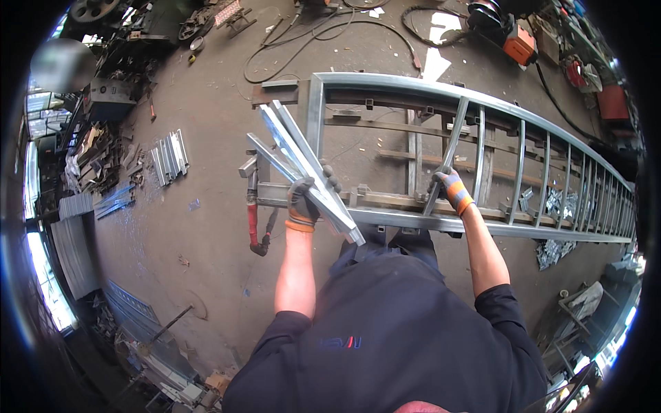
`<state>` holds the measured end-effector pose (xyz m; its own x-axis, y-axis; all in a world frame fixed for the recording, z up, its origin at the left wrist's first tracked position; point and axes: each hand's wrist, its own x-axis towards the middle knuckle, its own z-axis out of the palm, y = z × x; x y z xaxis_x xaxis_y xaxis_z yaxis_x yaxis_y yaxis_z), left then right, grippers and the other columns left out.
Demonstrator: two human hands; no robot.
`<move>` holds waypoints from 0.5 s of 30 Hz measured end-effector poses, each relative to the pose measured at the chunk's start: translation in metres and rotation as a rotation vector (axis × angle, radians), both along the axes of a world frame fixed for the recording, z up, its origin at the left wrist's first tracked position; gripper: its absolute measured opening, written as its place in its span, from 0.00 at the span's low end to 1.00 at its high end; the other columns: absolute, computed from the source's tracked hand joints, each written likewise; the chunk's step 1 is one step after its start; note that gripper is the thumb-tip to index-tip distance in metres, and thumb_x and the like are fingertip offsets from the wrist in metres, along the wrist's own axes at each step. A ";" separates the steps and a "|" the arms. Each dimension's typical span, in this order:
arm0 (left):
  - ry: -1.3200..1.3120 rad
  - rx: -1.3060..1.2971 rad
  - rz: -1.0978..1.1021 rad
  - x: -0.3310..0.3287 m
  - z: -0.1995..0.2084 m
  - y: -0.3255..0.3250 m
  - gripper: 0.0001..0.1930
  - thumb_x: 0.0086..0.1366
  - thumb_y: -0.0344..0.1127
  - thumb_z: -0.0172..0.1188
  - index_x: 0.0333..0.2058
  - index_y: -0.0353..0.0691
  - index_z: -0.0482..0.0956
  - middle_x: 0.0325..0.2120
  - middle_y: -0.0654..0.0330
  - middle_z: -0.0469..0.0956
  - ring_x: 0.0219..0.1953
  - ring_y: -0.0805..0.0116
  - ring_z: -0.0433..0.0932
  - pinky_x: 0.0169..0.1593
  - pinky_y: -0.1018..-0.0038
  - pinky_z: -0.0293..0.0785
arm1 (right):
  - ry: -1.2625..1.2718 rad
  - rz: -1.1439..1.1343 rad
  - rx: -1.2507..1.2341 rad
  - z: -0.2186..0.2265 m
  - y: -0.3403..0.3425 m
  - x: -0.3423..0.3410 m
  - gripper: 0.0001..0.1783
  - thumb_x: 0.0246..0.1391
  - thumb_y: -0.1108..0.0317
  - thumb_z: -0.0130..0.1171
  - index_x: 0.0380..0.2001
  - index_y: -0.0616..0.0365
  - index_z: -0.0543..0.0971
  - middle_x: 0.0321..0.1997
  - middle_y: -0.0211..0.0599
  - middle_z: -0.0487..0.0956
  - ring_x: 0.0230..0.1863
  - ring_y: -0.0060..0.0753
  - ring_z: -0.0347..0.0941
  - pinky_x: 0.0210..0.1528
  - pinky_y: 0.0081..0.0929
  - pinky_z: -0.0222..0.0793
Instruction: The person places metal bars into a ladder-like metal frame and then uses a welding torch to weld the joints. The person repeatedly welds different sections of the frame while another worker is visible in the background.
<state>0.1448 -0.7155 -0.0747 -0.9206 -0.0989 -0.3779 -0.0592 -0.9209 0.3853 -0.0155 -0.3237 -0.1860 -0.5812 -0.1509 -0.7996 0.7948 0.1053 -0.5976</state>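
Metal bars (pixel 297 148), silvery and several in number, are gripped as a loose, slanting bundle by the left hand (pixel 303 198), its gloved fingers wrapped round to the far side. The bundle is held at the near-left end of a ladder-like frame (pixel 475 227), upper ends fanned apart, lower ends gathered in front of the body. By the right hand (pixel 451 187), gloved in grey and orange, a single slanted bar (pixel 456 131) is grasped, laid across between the frame's two long rails; whether it is fixed cannot be told. Further bars (pixel 169 158) are laid side by side on the floor (pixel 213 148) to the left. Red-handled tool (pixel 252 215) seen beside the frame's left end.
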 end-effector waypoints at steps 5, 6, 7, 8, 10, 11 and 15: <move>0.084 -0.056 -0.059 -0.001 -0.008 -0.006 0.38 0.60 0.39 0.70 0.66 0.30 0.66 0.50 0.50 0.79 0.49 0.52 0.81 0.57 0.52 0.80 | 0.095 0.422 0.286 0.019 -0.005 -0.015 0.18 0.63 0.54 0.58 0.45 0.58 0.81 0.30 0.37 0.79 0.22 0.36 0.73 0.23 0.34 0.68; 0.102 -0.019 -0.068 -0.003 -0.011 -0.006 0.38 0.60 0.38 0.69 0.66 0.30 0.65 0.50 0.50 0.79 0.49 0.52 0.82 0.58 0.52 0.80 | 0.037 0.428 0.299 0.022 -0.007 -0.017 0.19 0.64 0.53 0.58 0.45 0.59 0.82 0.30 0.36 0.79 0.21 0.35 0.73 0.21 0.35 0.68; 0.064 -0.023 -0.067 -0.004 -0.013 -0.007 0.39 0.60 0.38 0.69 0.67 0.29 0.65 0.51 0.50 0.78 0.49 0.52 0.81 0.58 0.52 0.80 | 0.055 0.437 0.269 0.025 -0.009 -0.019 0.19 0.64 0.53 0.58 0.44 0.59 0.82 0.28 0.35 0.79 0.20 0.35 0.73 0.20 0.36 0.67; 0.041 -0.039 -0.077 -0.006 -0.015 -0.007 0.39 0.60 0.38 0.69 0.67 0.29 0.66 0.51 0.49 0.78 0.50 0.52 0.81 0.58 0.51 0.79 | 0.015 0.442 0.254 0.026 -0.011 -0.020 0.19 0.64 0.53 0.59 0.42 0.59 0.83 0.26 0.35 0.78 0.20 0.35 0.73 0.19 0.36 0.66; 0.065 -0.016 -0.081 -0.008 -0.015 -0.008 0.39 0.59 0.37 0.70 0.66 0.29 0.66 0.50 0.49 0.78 0.51 0.52 0.80 0.57 0.52 0.79 | -0.012 0.526 0.310 0.026 -0.017 -0.019 0.20 0.64 0.52 0.59 0.40 0.60 0.84 0.22 0.36 0.77 0.20 0.39 0.76 0.20 0.39 0.71; 0.049 -0.015 -0.081 -0.008 -0.015 -0.008 0.39 0.59 0.37 0.71 0.66 0.28 0.67 0.50 0.49 0.77 0.51 0.53 0.79 0.57 0.52 0.78 | -0.070 0.551 0.315 0.024 -0.020 -0.015 0.20 0.64 0.52 0.59 0.37 0.61 0.84 0.20 0.37 0.76 0.20 0.41 0.78 0.22 0.42 0.76; 0.091 -0.045 -0.109 -0.008 -0.012 -0.011 0.40 0.58 0.39 0.71 0.65 0.29 0.66 0.50 0.49 0.78 0.50 0.53 0.79 0.56 0.53 0.78 | 0.054 1.046 0.493 0.015 -0.027 -0.011 0.22 0.70 0.52 0.53 0.58 0.53 0.77 0.47 0.60 0.79 0.48 0.61 0.80 0.52 0.47 0.80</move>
<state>0.1364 -0.7266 -0.0865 -0.9569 -0.0110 -0.2902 -0.1215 -0.8925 0.4343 -0.0268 -0.3511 -0.1715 -0.3913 -0.2571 -0.8836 0.1565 0.9276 -0.3392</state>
